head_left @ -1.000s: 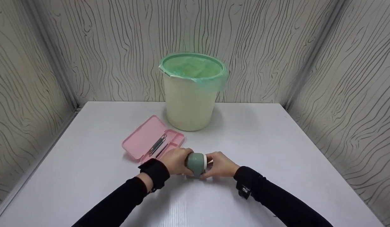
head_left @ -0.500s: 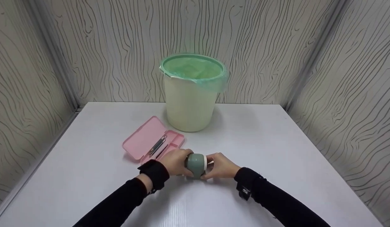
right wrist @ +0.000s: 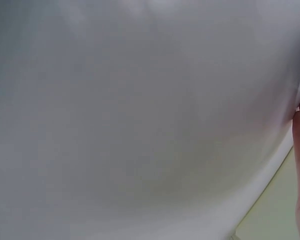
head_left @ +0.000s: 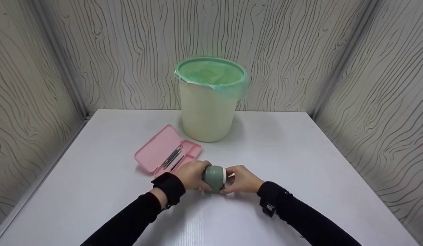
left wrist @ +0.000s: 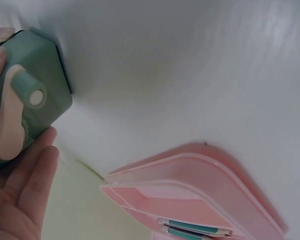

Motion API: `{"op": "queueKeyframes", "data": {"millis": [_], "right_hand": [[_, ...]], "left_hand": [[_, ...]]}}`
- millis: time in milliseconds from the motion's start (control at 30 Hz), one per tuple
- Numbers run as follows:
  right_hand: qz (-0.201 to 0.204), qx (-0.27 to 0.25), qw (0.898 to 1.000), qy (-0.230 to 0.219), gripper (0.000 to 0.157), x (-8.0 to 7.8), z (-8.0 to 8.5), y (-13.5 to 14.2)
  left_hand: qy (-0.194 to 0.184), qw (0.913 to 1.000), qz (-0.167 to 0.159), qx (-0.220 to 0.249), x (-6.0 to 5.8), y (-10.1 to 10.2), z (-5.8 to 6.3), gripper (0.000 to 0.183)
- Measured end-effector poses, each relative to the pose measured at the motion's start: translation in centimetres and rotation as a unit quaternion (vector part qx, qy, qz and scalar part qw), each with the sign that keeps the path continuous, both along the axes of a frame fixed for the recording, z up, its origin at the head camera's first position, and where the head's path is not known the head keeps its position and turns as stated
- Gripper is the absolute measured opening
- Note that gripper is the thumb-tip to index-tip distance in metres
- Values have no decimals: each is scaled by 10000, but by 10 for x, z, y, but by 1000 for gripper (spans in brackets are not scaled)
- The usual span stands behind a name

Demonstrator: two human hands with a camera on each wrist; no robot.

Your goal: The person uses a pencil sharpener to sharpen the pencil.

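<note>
A green crank pencil sharpener with a cream-white end sits between both hands at the middle of the table. My left hand grips its green body from the left. In the left wrist view its cream crank handle with a green knob faces the camera. At the white end, the thumb and fingers of my right hand pinch something; what lies between them is mostly hidden. Just beyond my left hand lies an open pink pencil case, with several dark green pencils inside.
A cream bin with a green rim and green plastic liner stands at the back, behind the pencil case. Wood-grain patterned panels enclose the white table at the back and both sides.
The head view has shifted slightly, so everything appears a little farther right. Both hands stay at the sharpener with no clear change of hold.
</note>
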State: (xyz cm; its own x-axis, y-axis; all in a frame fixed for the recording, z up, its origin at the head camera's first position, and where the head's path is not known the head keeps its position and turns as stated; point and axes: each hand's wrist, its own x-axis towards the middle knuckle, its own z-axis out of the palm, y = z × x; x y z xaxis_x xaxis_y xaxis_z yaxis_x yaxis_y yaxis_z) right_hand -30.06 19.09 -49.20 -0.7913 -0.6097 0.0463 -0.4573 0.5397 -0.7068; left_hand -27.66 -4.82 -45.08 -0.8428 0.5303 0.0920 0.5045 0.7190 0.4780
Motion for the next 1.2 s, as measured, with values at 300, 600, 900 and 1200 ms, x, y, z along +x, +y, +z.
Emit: {"op": "queueKeyframes", "data": {"millis": [300,600,900,1200], "right_hand": [[65,-16,9999,96,47,2,-1,11],[141,-133,9997,164,51,3,0,33],[-176,-38,9997,154,56,6,2,57],[-375,13,9993,12,65,6,19,73]], "left_hand": [[17,9999,-142,56,1,4,1,61],[-53,9999,-102,65,-2,2,1,63],[-39,9999,-51,141,-1,0,1,62],[15,10000,-36,52,2,0,0,63]]}}
